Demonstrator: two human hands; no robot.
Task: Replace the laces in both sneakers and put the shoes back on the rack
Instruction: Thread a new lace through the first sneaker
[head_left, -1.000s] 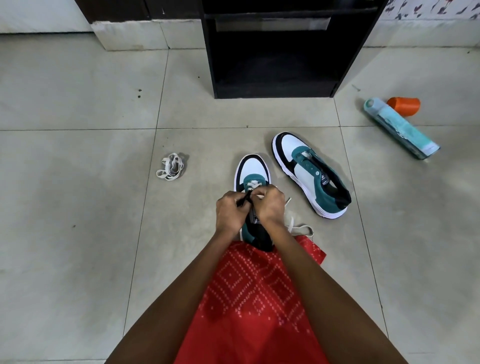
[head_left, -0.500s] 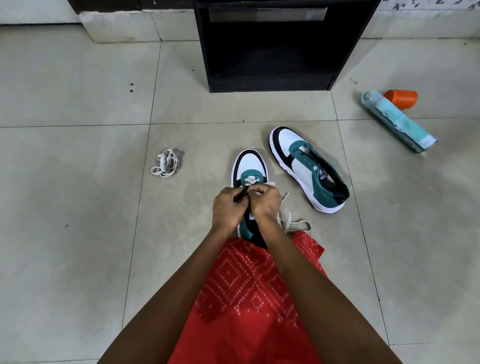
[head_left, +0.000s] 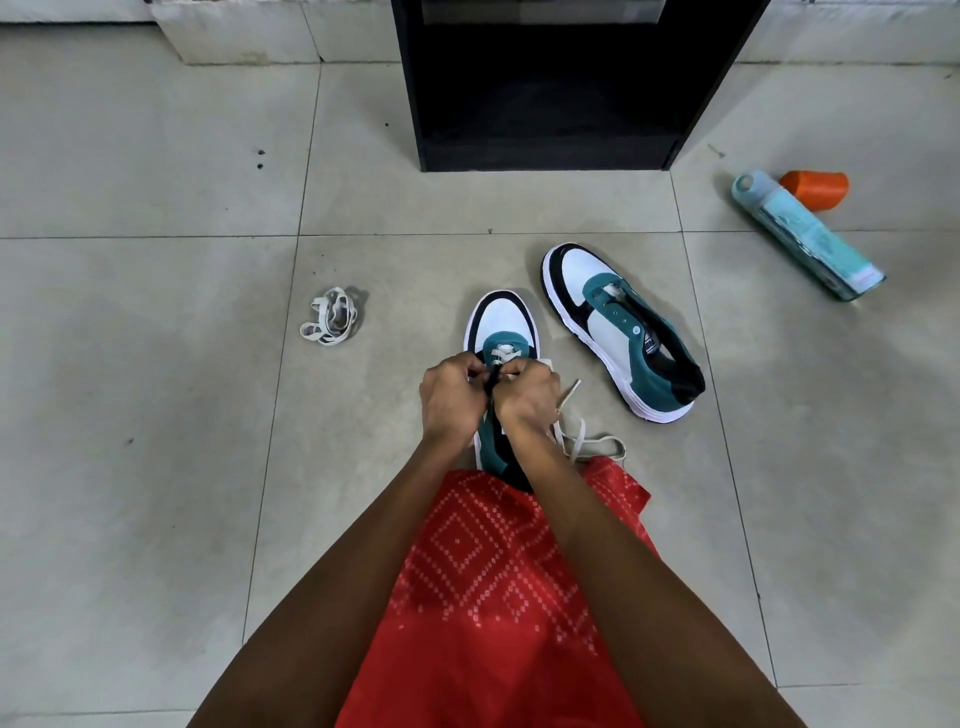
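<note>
"Progress so far?"

"Early, judging by the floor. The person's left hand and right hand meet over the near sneaker, fingers curled tight and pinching the cream lace near the toe-end eyelets. Only one crossing shows above the knuckles. The slack trails off at four o'clock, beside the red garment."

"Which strand does each hand hold?"

"Hidden behind the knuckles, so that can't be told."

"And the other shoe?"

"The second sneaker lies at two o'clock, well apart from the hands, its eyelets bare. A loose lace bundle sits at ten o'clock, probably waiting for it."

"The rack?"

"The black rack stands at twelve o'clock, and no shoes show on it. A spray can and an orange cap lie far out at two o'clock. Most of one lacing, all of the other and both returns look outstanding."
</note>
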